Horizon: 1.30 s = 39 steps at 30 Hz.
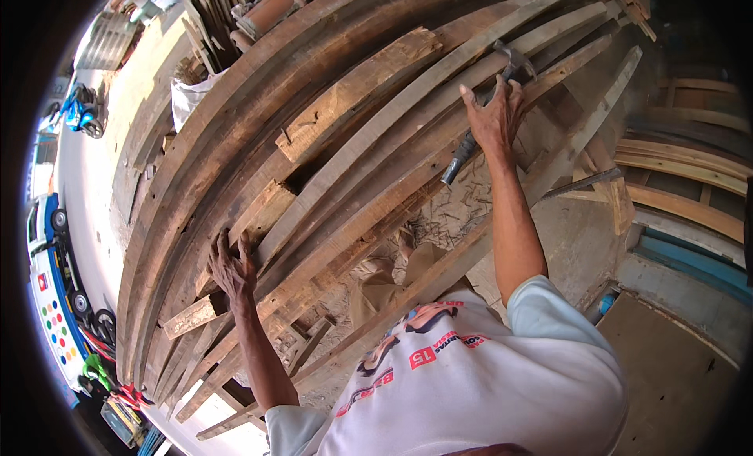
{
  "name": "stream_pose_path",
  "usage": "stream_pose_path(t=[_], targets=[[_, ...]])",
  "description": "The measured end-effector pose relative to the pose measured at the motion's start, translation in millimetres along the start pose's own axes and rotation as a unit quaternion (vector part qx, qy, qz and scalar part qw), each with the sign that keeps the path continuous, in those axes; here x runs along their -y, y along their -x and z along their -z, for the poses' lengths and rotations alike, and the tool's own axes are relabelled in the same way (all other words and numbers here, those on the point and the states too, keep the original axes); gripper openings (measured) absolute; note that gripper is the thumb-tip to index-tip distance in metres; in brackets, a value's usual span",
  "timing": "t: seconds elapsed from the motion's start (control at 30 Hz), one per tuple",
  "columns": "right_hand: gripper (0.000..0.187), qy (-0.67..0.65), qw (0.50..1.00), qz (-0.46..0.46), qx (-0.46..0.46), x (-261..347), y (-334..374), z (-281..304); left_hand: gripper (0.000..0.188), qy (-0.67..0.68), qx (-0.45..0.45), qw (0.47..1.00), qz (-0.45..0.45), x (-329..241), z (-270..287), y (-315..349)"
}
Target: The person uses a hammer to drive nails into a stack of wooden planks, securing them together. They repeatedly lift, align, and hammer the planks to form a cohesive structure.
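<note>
My right hand [499,119] is closed around a hammer [463,154], its metal head pointing away from me and the handle end toward me. It is over the long planks at the right. At the left, my left hand [233,272] has its fingers bent over a short wooden beam [271,209] lying among the planks; the palm side is hidden. A thicker wooden block [361,91] with nails sticking out of its near end lies between the hands, farther off. The cut end of another wood piece [192,316] shows beside my left wrist.
Long planks [376,150] lie stacked across the space before me, with one more plank [580,134] nearer my body. Wood scraps [447,213] litter the floor by my feet. More timber [682,158] is piled at right. Vehicles, including a blue-and-white truck [59,307], stand at far left.
</note>
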State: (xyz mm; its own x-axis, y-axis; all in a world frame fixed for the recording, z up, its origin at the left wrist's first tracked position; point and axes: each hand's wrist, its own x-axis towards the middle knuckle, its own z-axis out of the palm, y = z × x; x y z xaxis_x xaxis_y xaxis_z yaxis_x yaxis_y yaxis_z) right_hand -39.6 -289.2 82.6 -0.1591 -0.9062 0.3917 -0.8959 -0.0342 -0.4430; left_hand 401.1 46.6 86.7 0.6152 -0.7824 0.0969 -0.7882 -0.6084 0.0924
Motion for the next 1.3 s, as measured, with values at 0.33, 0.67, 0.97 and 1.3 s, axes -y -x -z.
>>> stream_pose_path(t=[0.33,0.67,0.97,1.3], targets=[[0.083,-0.203,0.961,-0.125,0.137,-30.6,-13.6,-4.6,0.073,0.017,-0.019,0.997,0.069,16.7,0.9,-12.5],[0.030,-0.369,0.908,-0.081,0.184,33.8,22.0,59.9,0.089,0.061,0.133,0.989,-0.003,2.2,14.0,-90.2],[0.038,-0.154,0.933,0.036,0.323,22.0,65.1,128.1,0.098,0.103,0.211,0.970,-0.055,-58.6,-22.0,-121.7],[0.029,-0.125,0.923,0.014,0.363,-38.5,93.6,123.9,0.069,0.149,0.130,0.977,-0.078,-69.1,-13.3,-73.4]])
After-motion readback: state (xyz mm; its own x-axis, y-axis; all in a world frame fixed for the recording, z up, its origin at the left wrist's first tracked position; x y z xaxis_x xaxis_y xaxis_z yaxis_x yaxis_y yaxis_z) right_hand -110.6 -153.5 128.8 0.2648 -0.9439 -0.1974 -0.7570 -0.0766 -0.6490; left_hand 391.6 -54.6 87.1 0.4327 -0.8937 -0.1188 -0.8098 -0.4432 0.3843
